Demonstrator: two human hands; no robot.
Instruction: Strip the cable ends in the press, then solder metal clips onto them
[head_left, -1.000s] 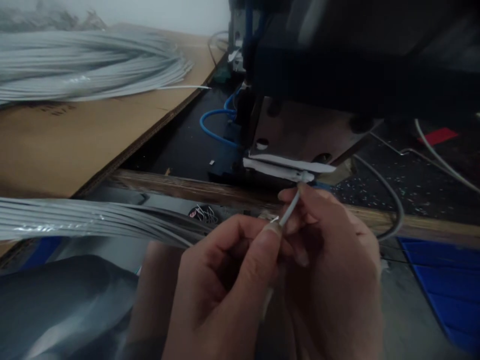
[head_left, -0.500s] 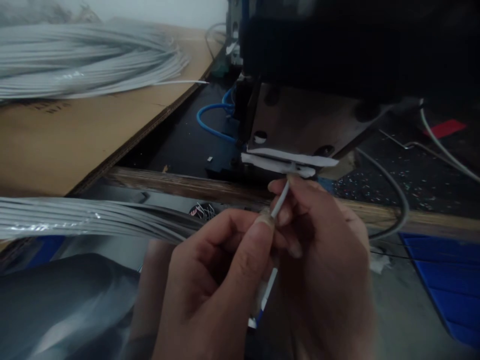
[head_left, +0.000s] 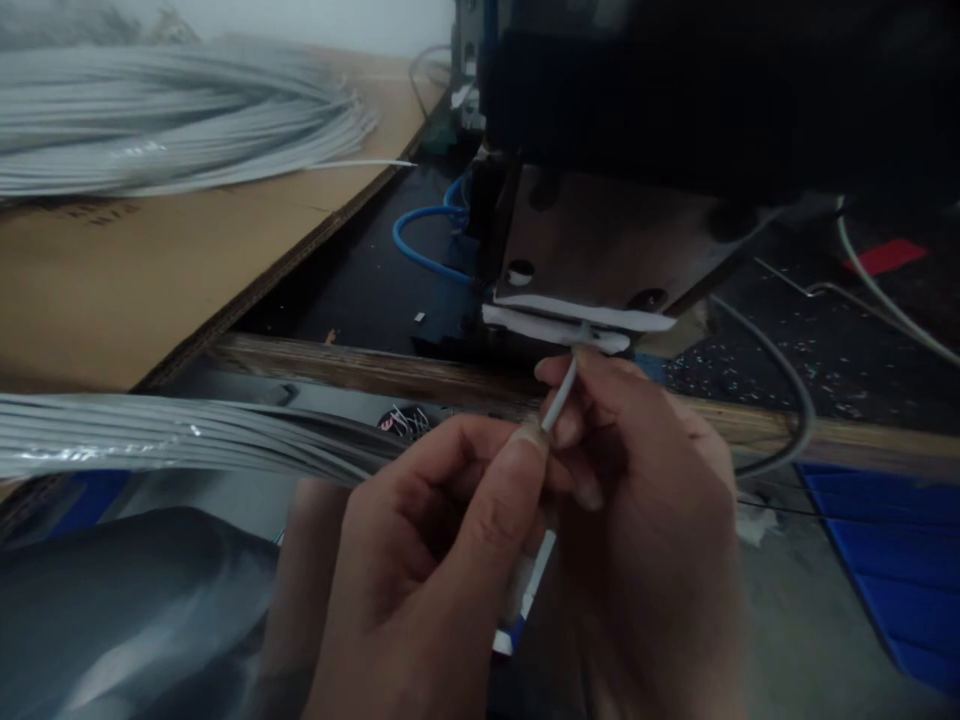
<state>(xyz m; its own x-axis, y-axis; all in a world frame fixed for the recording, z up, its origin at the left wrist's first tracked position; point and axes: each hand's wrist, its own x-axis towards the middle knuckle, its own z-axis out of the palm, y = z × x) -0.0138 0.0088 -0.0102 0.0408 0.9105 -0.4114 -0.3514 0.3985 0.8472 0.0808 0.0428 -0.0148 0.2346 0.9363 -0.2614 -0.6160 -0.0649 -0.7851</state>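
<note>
A thin grey cable (head_left: 559, 398) is pinched by the left hand (head_left: 450, 540) and, farther, the right hand (head_left: 660, 500); long white strips (head_left: 525, 323) are seen beyond.

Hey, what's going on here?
A person is pinching a thin grey cable with both hands, the right hand nearer the tip and the left hand further back. The tip is up at the white strips under a machine's metal plate; whether it touches them is hard to tell. To the left, a large cable coil lies on cardboard.
</note>
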